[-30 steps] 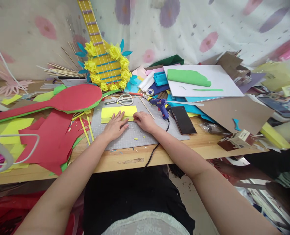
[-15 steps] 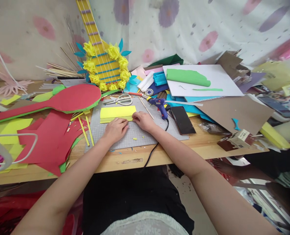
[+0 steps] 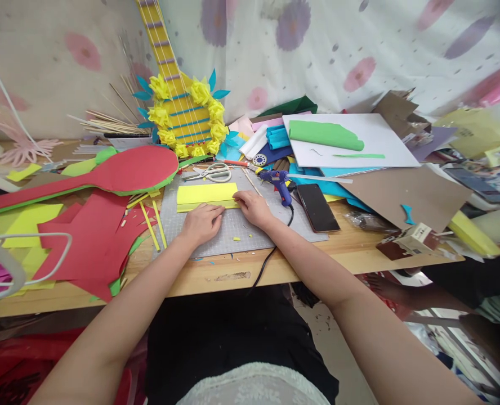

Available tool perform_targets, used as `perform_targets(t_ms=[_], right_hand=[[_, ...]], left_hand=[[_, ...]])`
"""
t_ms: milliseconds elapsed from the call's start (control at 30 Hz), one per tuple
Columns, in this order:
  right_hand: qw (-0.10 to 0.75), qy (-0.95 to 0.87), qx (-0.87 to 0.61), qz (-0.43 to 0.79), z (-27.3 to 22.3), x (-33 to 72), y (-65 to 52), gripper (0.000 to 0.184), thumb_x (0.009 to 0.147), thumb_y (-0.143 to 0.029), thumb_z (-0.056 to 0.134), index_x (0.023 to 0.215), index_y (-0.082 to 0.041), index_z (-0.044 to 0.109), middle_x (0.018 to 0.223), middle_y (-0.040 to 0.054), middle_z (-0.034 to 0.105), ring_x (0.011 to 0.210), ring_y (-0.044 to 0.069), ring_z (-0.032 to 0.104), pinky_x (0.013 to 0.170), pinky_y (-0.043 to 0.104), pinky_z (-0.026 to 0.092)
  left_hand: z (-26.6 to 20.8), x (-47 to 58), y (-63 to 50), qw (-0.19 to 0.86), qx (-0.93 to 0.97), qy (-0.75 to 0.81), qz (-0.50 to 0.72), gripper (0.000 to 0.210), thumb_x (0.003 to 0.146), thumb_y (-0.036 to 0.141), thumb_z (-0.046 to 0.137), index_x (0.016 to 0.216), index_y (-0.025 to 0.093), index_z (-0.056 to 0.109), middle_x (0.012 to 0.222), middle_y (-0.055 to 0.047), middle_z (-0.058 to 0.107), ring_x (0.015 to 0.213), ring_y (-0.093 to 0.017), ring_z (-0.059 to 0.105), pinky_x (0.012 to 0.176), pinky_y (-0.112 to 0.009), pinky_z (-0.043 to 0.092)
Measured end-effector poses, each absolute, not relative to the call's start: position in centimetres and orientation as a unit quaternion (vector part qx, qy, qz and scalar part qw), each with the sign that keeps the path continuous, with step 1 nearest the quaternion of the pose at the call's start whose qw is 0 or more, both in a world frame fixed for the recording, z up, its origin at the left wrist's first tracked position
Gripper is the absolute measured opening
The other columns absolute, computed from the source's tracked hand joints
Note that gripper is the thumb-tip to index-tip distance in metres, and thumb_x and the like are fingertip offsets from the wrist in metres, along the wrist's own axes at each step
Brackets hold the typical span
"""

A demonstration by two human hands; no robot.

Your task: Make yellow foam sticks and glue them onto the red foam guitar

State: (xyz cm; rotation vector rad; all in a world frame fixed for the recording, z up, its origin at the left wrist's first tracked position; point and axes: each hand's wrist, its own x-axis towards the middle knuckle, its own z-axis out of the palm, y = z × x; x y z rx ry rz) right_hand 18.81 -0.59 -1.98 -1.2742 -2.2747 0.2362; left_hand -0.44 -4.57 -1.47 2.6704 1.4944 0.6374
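Observation:
A bright yellow sheet of paper or foam (image 3: 206, 192) lies flat on the grey cutting mat (image 3: 228, 247), a crease or seam running along its near side. On the near edge, my left hand (image 3: 202, 221) presses with its fingers close together. My right hand (image 3: 253, 207) pinches the sheet's right end, its fingertips curled over the corner. Both hands are closed, and what lies right under the fingertips is hidden. Scissors (image 3: 216, 173) rest just behind the sheet. A blue glue gun (image 3: 281, 187) stands to the right, its black cable running off the table's front.
A black phone (image 3: 317, 207) lies right of the mat. To the left are a red paddle-shaped cutout (image 3: 135, 169), red scraps (image 3: 85, 242) and thin yellow strips (image 3: 149, 226). A yellow flower-trimmed guitar model (image 3: 186, 121) leans at the back. Boards and a small box (image 3: 406, 242) crowd the right.
The view has shifted slightly, so most things sit a little further right. Both hands stay at the yellow sheet's near edge, and the strip along that edge shows a little wider.

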Motion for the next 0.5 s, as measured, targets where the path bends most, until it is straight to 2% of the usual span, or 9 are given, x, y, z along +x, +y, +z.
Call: perform_targets(t_ms=[133, 300, 500], right_hand=[[0.270, -0.834, -0.474, 0.083, -1.94, 18.91, -0.72, 0.022, 0.085, -0.013, 0.041, 0.100, -0.016, 0.057, 0.097, 0.0065, 0.064, 0.093, 0.017, 0.054, 0.081, 0.027, 0.038], [0.215, -0.872, -0.436, 0.063, -1.96, 18.63, -0.70, 0.014, 0.085, -0.020, 0.049, 0.091, -0.017, 0.061, 0.090, 0.0057, 0.064, 0.086, 0.018, 0.053, 0.077, 0.027, 0.037], [0.189, -0.879, -0.435, 0.036, -2.04, 18.36, -0.37, 0.015, 0.086, -0.021, 0.048, 0.085, -0.018, 0.062, 0.085, 0.0061, 0.061, 0.083, 0.017, 0.051, 0.072, 0.027, 0.034]], left_hand=[[-1.52, -0.51, -4.48, 0.007, 0.852, 0.478, 0.212, 0.038, 0.082, 0.022, 0.040, 0.110, 0.017, 0.064, 0.108, -0.004, 0.067, 0.097, -0.021, 0.058, 0.086, -0.034, 0.045], [-1.57, -0.55, -4.28, 0.008, 0.850, 0.484, 0.208, 0.038, 0.079, 0.021, 0.041, 0.109, 0.018, 0.065, 0.105, -0.003, 0.068, 0.096, -0.021, 0.058, 0.084, -0.035, 0.045], [-1.42, -0.54, -4.16, 0.011, 0.848, 0.488, 0.207, 0.038, 0.080, 0.021, 0.040, 0.108, 0.018, 0.066, 0.104, -0.002, 0.068, 0.094, -0.021, 0.058, 0.083, -0.035, 0.045]])
